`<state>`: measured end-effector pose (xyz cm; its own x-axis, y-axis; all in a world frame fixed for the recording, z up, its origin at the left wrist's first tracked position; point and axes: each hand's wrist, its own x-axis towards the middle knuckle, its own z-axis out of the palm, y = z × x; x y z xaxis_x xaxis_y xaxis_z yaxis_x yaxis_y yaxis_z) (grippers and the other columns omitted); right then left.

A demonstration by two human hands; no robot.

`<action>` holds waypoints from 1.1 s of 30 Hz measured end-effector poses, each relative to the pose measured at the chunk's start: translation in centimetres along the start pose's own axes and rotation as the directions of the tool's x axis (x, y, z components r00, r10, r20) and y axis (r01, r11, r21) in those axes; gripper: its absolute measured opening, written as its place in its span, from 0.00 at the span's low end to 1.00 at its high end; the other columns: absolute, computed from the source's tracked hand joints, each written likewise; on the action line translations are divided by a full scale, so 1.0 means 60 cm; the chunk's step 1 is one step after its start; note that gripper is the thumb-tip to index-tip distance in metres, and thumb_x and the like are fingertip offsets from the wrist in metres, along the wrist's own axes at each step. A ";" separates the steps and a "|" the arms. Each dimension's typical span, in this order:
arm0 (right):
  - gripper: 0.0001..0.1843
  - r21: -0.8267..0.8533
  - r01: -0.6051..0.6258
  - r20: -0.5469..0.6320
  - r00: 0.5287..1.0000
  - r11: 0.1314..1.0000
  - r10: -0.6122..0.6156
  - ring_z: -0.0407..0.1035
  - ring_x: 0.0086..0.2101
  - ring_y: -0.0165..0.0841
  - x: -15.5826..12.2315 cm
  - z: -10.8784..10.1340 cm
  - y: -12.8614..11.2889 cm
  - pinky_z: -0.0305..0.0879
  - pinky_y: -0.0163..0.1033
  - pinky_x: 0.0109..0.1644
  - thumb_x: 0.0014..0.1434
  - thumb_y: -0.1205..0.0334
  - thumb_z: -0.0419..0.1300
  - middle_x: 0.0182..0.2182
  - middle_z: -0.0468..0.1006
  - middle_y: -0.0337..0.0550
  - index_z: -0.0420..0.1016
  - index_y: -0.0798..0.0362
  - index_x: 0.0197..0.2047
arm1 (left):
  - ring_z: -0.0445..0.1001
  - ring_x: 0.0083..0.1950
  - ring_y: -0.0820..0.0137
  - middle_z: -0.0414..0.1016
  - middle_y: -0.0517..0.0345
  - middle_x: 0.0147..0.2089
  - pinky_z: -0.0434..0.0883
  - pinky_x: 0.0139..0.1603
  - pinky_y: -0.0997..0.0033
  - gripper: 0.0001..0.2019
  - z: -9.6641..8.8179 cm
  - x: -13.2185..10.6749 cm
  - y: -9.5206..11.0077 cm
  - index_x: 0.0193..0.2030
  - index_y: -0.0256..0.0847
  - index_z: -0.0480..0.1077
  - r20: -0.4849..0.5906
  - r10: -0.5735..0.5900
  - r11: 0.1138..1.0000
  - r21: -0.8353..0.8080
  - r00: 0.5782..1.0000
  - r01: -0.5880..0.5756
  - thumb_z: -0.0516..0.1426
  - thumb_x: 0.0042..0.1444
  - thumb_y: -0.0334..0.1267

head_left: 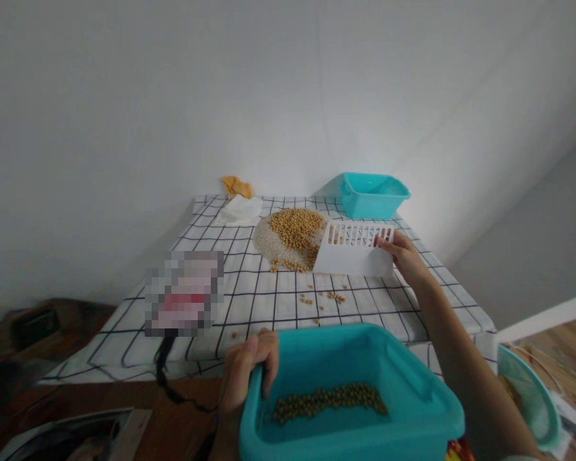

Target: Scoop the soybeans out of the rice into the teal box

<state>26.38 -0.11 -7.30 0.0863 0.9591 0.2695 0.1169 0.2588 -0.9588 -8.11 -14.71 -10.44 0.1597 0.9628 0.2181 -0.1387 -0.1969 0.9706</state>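
My left hand (252, 365) is closed over the left rim of a teal plastic tub (427, 416), held at the table's front edge. Soybeans (333, 400) lie in a band across the tub's floor. On the far side, my right hand (400, 253) grips the right end of a white slotted plastic tray (352, 259), fingers at its slots. The tray's slanted left edge touches a pile of soybeans (297, 227), which rests on a patch of pale grains (270, 242). Whether anything lies inside the tray is mostly hidden.
A second teal tub (369, 205) stands at the back right of the checked tablecloth (254, 294). White cloth (239, 210) and an orange cloth (237, 186) lie back left. Loose soybeans (336, 297) dot the front. A blurred-out object (186, 294) sits left; a green basket (528, 390) is below right.
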 end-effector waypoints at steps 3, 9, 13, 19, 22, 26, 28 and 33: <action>0.15 0.005 0.003 -0.010 1.000 1.000 -0.003 0.73 0.32 0.38 0.000 -0.002 0.001 0.68 0.42 0.37 0.53 0.47 0.71 0.32 0.82 0.40 0.79 0.47 0.37 | 0.59 0.24 0.63 0.57 0.60 0.15 0.61 0.47 0.57 0.33 -0.001 -0.001 0.000 0.13 0.48 0.57 0.007 -0.026 0.999 -0.026 1.000 0.026 0.38 0.72 0.48; 0.16 -0.016 0.036 0.034 0.999 0.999 -0.035 0.76 0.37 0.41 -0.004 0.003 -0.002 0.70 0.43 0.42 0.54 0.46 0.71 0.36 0.84 0.41 0.81 0.47 0.40 | 0.63 0.27 0.62 0.61 0.57 0.18 0.63 0.44 0.57 0.33 -0.009 -0.003 0.008 0.13 0.47 0.59 0.066 -0.054 0.998 -0.018 0.996 0.055 0.40 0.72 0.50; 0.17 -0.042 0.082 0.071 0.994 0.996 -0.079 0.77 0.37 0.41 -0.008 0.011 -0.007 0.71 0.45 0.43 0.55 0.44 0.71 0.37 0.85 0.42 0.81 0.47 0.39 | 0.62 0.26 0.62 0.61 0.58 0.17 0.64 0.43 0.58 0.33 -0.010 -0.003 0.009 0.14 0.47 0.59 0.077 -0.052 0.999 0.006 0.996 0.052 0.39 0.71 0.52; 0.15 -0.028 0.081 0.188 0.979 0.996 -0.075 0.79 0.44 0.43 -0.015 0.018 -0.015 0.72 0.48 0.52 0.55 0.48 0.72 0.42 0.87 0.42 0.85 0.46 0.42 | 0.62 0.25 0.62 0.60 0.58 0.16 0.63 0.48 0.57 0.33 -0.004 -0.002 -0.003 0.13 0.48 0.56 0.010 -0.045 0.999 0.001 0.999 0.045 0.38 0.72 0.49; 0.16 -0.030 0.078 0.274 0.959 0.996 -0.067 0.78 0.48 0.44 -0.016 0.018 -0.019 0.70 0.50 0.58 0.54 0.50 0.73 0.46 0.86 0.43 0.85 0.46 0.44 | 0.62 0.25 0.62 0.60 0.58 0.16 0.63 0.50 0.57 0.33 -0.004 -0.001 -0.004 0.13 0.48 0.56 0.015 -0.043 0.999 -0.011 0.999 0.043 0.38 0.72 0.47; 0.16 -0.084 0.008 0.344 0.939 0.996 0.021 0.78 0.48 0.45 -0.014 0.021 -0.017 0.71 0.52 0.58 0.50 0.51 0.75 0.45 0.86 0.44 0.86 0.47 0.41 | 0.61 0.25 0.62 0.59 0.59 0.17 0.62 0.48 0.57 0.34 -0.008 0.000 0.000 0.12 0.47 0.59 0.058 -0.026 0.999 -0.041 0.998 0.028 0.39 0.72 0.49; 0.16 -0.082 -0.021 0.309 0.950 0.996 0.045 0.79 0.46 0.44 -0.013 0.023 -0.013 0.73 0.52 0.56 0.49 0.51 0.76 0.43 0.87 0.43 0.86 0.47 0.39 | 0.61 0.26 0.62 0.60 0.59 0.17 0.61 0.48 0.58 0.34 -0.009 0.000 0.002 0.13 0.47 0.59 0.074 -0.030 0.998 -0.053 0.997 0.034 0.40 0.72 0.50; 0.16 -0.054 -0.030 0.281 0.959 0.998 0.044 0.79 0.45 0.44 -0.013 0.023 -0.007 0.74 0.51 0.54 0.49 0.52 0.76 0.43 0.87 0.44 0.86 0.48 0.40 | 0.60 0.26 0.62 0.60 0.59 0.17 0.61 0.49 0.57 0.34 -0.006 -0.001 0.000 0.13 0.48 0.59 0.046 -0.035 0.996 -0.077 0.998 0.039 0.40 0.72 0.50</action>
<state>24.88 -0.84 -7.23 -0.1900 0.9630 0.1911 0.1679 0.2236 -0.9601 -8.48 -14.72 -10.48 0.2089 0.9597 0.1882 -0.2074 -0.1446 0.9675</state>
